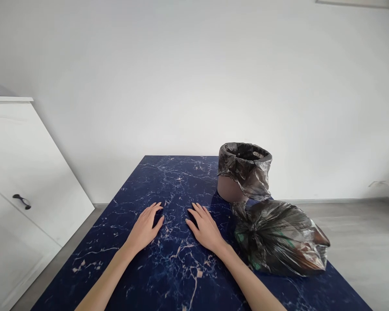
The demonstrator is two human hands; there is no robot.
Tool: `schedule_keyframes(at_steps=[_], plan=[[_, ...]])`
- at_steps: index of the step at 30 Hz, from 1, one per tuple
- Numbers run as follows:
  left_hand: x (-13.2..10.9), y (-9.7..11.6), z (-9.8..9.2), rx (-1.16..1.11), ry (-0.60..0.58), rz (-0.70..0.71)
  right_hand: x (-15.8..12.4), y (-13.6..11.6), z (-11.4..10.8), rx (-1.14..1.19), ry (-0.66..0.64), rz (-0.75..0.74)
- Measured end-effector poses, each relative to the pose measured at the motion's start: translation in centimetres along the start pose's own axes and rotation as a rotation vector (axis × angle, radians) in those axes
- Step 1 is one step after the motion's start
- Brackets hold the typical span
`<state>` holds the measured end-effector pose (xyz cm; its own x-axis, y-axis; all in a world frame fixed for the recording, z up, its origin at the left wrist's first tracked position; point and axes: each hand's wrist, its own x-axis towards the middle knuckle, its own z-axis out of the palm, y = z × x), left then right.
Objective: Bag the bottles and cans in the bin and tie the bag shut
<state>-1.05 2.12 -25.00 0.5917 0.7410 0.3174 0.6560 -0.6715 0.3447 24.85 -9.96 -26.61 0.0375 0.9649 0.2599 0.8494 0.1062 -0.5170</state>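
Observation:
My left hand (145, 226) lies flat on the blue marble-patterned table (178, 177), fingers stretched out and thumb apart. Across a small gap, my right hand (205, 227) rests on the same surface in a like pose, holding nothing. To the right of it lies a filled black trash bag (278, 237), thin and see-through in places, its gathered end turned toward my right hand but apart from it. Behind that bag stands a brownish trash bin (228, 188), with a black liner (246, 166) folded down over its rim. What the filled bag contains cannot be made out clearly.
A white cabinet (26, 164) with a dark handle (21, 201) stands to the left of the table. A white wall (168, 77) rises behind the table's far edge. Grey flooring (353, 233) shows on the right.

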Motion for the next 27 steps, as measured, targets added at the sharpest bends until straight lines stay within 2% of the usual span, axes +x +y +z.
schedule_keyframes(at_steps=[27], plan=[[-0.47, -0.07, 0.06, -0.006, -0.002, -0.005, 0.00, 0.21, 0.38, -0.005, 0.014, -0.004]])
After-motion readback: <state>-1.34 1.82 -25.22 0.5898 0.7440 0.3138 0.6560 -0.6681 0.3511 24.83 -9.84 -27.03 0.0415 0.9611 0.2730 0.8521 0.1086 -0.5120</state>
